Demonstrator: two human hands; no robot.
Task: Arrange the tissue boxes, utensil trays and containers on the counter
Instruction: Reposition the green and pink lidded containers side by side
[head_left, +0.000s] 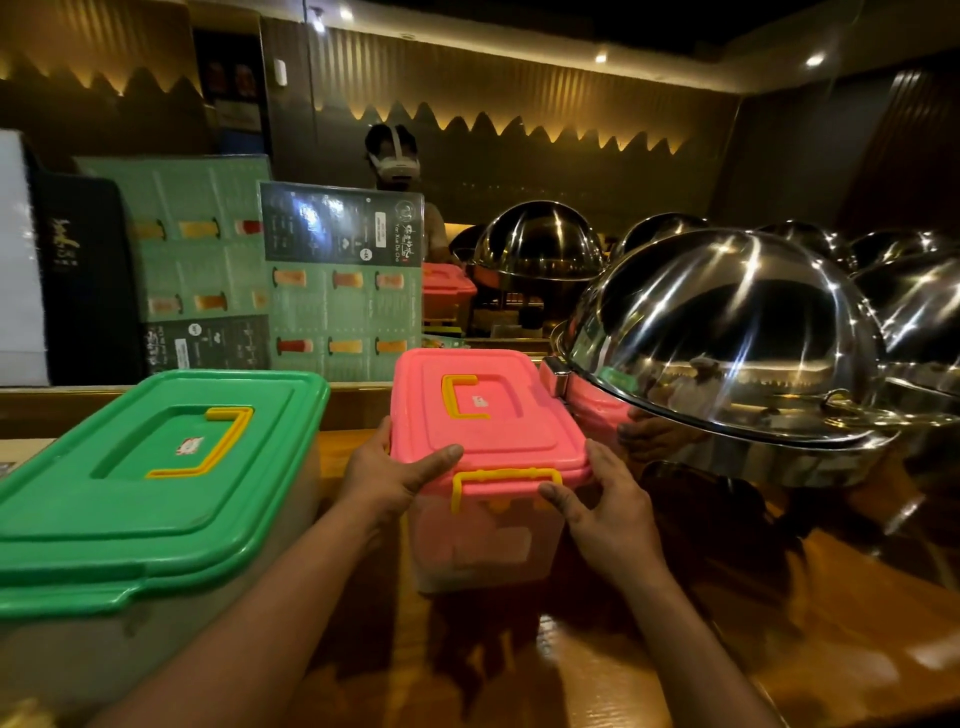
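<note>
A clear plastic container with a pink lid (498, 415) and yellow handle and latch stands on the wooden counter (649, 649) in the middle. My left hand (389, 473) grips its near left corner, thumb on the lid. My right hand (597, 499) holds its near right corner beside the yellow latch. A larger container with a green lid (156, 478) and yellow handle sits to the left, close to my left arm. Another pink-lidded container (447, 291) stands farther back.
Several shiny steel dome covers (727, 332) crowd the right side, the nearest touching the pink container's far right corner. Laminated green drink menus (343, 280) stand upright behind the containers. A person wearing a headset (395, 156) stands behind the menus.
</note>
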